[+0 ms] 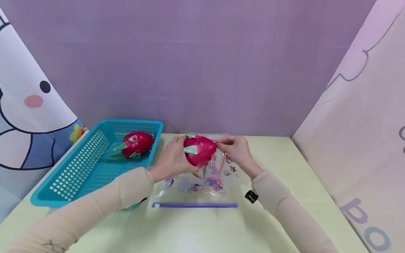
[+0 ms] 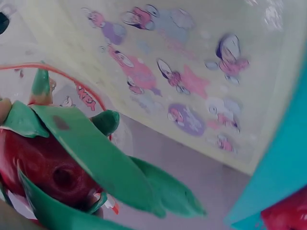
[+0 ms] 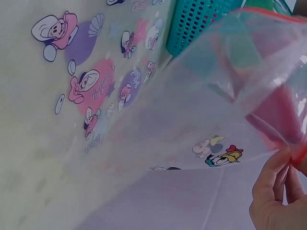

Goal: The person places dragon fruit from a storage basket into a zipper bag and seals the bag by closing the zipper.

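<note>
My left hand (image 1: 171, 158) grips a red dragon fruit (image 1: 202, 151) with green leaf-like scales. A clear printed zip bag (image 3: 201, 115) with a red-edged mouth hangs around the fruit's far end. Its edge is pinched between the thumb and fingers of my right hand (image 1: 235, 151). Through the plastic, part of the fruit shows in the right wrist view; how deep it sits in the bag I cannot tell. From the left wrist view, long green leaves (image 2: 100, 158) stick out toward the camera, and the red rim curves behind the fruit.
A second zip bag with a purple slider strip (image 1: 194, 205) and cartoon prints lies flat on the table (image 1: 202, 232). At the left stands a teal plastic basket (image 1: 133, 121), holding another dragon fruit (image 1: 137, 144). A purple backdrop (image 1: 202, 70) closes off the rear.
</note>
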`<state>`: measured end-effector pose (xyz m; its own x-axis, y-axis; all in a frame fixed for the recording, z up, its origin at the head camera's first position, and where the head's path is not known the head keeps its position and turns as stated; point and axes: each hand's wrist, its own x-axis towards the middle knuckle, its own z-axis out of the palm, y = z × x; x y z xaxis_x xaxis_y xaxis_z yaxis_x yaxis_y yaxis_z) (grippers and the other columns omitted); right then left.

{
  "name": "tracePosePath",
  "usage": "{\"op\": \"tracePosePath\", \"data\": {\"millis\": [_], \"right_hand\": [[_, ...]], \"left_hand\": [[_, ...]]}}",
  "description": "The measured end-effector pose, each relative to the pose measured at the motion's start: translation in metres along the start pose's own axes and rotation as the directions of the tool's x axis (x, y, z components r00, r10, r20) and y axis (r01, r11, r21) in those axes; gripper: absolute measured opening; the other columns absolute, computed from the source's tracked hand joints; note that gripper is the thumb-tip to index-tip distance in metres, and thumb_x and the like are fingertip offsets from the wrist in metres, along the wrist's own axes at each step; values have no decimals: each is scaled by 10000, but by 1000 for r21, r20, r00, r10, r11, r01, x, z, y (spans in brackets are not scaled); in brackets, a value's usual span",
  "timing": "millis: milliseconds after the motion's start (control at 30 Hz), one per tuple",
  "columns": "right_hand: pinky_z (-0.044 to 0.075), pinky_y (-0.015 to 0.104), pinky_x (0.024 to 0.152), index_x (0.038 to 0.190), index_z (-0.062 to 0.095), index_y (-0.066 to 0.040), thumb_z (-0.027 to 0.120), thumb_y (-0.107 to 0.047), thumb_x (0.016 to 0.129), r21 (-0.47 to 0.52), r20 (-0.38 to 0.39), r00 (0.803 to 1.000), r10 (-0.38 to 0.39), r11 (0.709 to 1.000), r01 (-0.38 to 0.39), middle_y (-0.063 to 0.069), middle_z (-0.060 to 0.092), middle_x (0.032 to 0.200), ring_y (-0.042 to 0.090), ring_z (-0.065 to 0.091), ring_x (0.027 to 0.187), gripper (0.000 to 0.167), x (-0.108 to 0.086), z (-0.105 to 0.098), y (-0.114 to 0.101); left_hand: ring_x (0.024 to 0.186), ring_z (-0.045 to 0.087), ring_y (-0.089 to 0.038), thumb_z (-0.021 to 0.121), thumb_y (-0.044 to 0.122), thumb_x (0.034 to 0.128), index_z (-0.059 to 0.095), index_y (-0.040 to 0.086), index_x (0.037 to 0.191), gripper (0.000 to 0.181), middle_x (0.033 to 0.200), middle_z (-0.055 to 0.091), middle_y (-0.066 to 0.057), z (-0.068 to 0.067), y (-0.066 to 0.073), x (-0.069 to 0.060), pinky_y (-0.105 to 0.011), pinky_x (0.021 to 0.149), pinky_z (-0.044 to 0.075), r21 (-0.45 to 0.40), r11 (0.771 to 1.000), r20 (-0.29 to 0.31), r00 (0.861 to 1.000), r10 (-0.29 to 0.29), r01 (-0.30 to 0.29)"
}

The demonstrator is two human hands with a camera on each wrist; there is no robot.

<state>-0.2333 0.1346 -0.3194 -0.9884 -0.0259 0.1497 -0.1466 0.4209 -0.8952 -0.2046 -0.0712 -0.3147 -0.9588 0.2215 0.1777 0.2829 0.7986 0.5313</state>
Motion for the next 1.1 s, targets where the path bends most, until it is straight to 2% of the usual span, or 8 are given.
{"op": "tracePosePath", "data": {"millis": [300, 533, 667, 833, 900, 933, 1000, 1100], "right_hand": [[429, 253, 490, 950, 718, -85, 679, -194, 830, 23, 18, 1000, 11, 1000, -12, 67, 651, 872, 162, 565, 698, 167, 3, 3, -10], [434, 233, 516, 926, 724, -89, 689, -195, 821, 22, 4, 1000, 2, 1000, -2, 64, 648, 848, 212, 546, 717, 154, 3, 8, -11], [393, 227, 449, 920, 724, -96, 687, -197, 822, 25, -14, 999, -29, 999, 29, 65, 626, 815, 203, 515, 646, 145, 0, 10, -14], [391, 232, 421, 913, 722, -79, 688, -179, 821, 32, -37, 997, -74, 997, 75, 73, 624, 772, 155, 494, 545, 140, -6, 12, -18], [391, 230, 428, 907, 723, -78, 691, -173, 818, 37, -27, 997, -74, 997, 75, 70, 631, 773, 171, 512, 559, 134, -8, 14, -20], [390, 227, 438, 897, 725, -82, 693, -171, 815, 37, -23, 997, -71, 997, 72, 68, 635, 777, 174, 521, 587, 125, -8, 15, -21], [375, 222, 447, 876, 728, -86, 697, -167, 811, 42, -13, 998, -65, 997, 65, 70, 645, 779, 184, 516, 599, 109, -9, 17, -22], [404, 219, 476, 873, 733, -84, 700, -166, 807, 43, -4, 997, -75, 996, 75, 76, 663, 796, 166, 528, 609, 110, -8, 19, -27]], "left_hand": [[1143, 454, -225, 879, 343, 515, 367, 98, 1322, 987, 1257, 467, -53, 6, 5, -7, -402, 754, 543, 206, 967, 59, 989, 137, -146], [1177, 417, -235, 867, 384, 533, 345, 71, 1358, 1025, 1294, 438, -79, 8, 7, -8, -409, 792, 533, 393, 888, 121, 971, 207, -238], [1174, 433, -262, 812, 493, 586, 368, 49, 1343, 984, 1291, 454, -112, 12, 9, -6, -396, 875, 500, 528, 775, 162, 937, 309, -347], [1178, 443, -288, 742, 548, 644, 409, 28, 1317, 913, 1272, 461, -143, 17, 13, -4, -384, 1004, 409, 717, 521, 221, 860, 460, -463], [1176, 441, -276, 738, 550, 642, 407, 38, 1318, 911, 1266, 460, -133, 19, 13, -5, -368, 1014, 400, 763, 434, 253, 839, 481, -479], [1173, 443, -271, 732, 555, 641, 408, 38, 1319, 913, 1265, 462, -131, 20, 13, -5, -359, 1016, 398, 776, 406, 265, 833, 486, -483], [1170, 441, -270, 736, 557, 633, 398, 35, 1324, 929, 1270, 455, -134, 20, 14, -5, -351, 1016, 398, 783, 386, 280, 831, 481, -488], [1170, 438, -273, 722, 602, 622, 384, 28, 1330, 972, 1268, 453, -140, 20, 14, -1, -349, 1020, 394, 787, 406, 263, 847, 461, -465]]}}
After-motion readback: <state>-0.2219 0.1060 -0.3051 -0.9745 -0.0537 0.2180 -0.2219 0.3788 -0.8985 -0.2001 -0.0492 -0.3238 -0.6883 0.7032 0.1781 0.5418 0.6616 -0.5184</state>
